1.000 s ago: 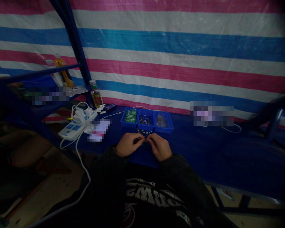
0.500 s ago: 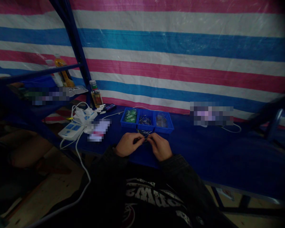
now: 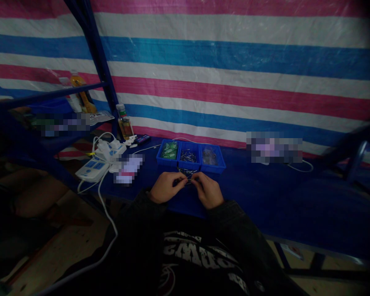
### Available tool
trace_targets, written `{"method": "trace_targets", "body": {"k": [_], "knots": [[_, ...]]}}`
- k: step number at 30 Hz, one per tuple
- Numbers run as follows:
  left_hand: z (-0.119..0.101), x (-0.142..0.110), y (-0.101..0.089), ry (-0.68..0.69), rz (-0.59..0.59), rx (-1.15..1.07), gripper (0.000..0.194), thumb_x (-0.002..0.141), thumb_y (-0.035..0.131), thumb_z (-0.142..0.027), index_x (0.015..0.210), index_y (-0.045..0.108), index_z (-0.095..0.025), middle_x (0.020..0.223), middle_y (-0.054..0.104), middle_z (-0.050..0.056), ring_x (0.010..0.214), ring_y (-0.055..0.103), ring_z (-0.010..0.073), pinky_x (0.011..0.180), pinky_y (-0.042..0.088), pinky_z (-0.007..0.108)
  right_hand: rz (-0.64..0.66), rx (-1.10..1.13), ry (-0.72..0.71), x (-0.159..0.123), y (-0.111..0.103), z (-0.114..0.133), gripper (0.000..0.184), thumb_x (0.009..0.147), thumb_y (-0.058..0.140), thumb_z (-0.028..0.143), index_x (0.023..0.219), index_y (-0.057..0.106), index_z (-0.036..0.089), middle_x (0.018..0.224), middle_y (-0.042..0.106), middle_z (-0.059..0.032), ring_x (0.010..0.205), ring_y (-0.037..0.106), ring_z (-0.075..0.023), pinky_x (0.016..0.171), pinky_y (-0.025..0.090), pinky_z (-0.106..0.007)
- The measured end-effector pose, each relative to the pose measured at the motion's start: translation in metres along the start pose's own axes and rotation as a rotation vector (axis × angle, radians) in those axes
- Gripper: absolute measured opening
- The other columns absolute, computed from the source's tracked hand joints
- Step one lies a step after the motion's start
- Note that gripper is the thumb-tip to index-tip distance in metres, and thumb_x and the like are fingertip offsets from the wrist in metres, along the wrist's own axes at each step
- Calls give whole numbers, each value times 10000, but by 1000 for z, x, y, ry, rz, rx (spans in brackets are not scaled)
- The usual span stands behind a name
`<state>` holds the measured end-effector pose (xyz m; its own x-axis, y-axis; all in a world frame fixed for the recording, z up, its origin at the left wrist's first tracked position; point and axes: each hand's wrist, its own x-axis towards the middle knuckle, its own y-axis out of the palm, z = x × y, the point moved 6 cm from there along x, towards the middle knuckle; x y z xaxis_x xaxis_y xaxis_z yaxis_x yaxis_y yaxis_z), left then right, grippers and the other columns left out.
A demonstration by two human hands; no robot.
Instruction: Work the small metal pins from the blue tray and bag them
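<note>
The left hand point(image 3: 166, 187) and right hand point(image 3: 208, 190) pinch, fingers closed, a thin dark metal pin point(image 3: 185, 180) near a blue plastic compartment tray point(image 3: 163, 163) on a blue-covered table point(image 3: 265, 193).

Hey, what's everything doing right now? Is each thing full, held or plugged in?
left hand, pinching a small dark piece
right hand, pinching at the same spot
blue plastic tray, three compartments, all filled
green packets, in the left compartment
metal pins, heaped in the middle compartment
clear plastic bag, in the right compartment
white power strip, plugs in
small bottle, upright
</note>
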<state>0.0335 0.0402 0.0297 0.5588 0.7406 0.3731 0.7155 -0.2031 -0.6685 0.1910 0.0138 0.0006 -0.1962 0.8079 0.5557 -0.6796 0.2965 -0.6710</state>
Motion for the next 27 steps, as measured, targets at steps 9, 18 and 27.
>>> {"method": "trace_targets", "body": {"k": [9,18,27], "knots": [[0,1,0,-8,-5,13,211,961,567,-268,889,730,-155,754,708,9,626,568,115,601,385,212,-34,40,-16,0,-3,4,123,985,504,229,1076,586,225,1006,721,-58,865,695,-207,779,511,-297],[-2,1,-2,-3,-18,17,198,958,577,-262,897,734,-157,751,721,10,611,569,113,599,390,213,-29,-12,-1,1,-4,3,159,1014,453,254,953,599,237,905,705,-45,830,692,-206,774,502,-295],[-1,1,-2,-4,-22,20,205,958,577,-268,887,733,-157,755,724,12,612,574,115,603,397,218,-34,10,-18,0,-2,0,121,995,475,223,1003,596,237,944,713,-47,856,696,-210,780,502,-295]]}}
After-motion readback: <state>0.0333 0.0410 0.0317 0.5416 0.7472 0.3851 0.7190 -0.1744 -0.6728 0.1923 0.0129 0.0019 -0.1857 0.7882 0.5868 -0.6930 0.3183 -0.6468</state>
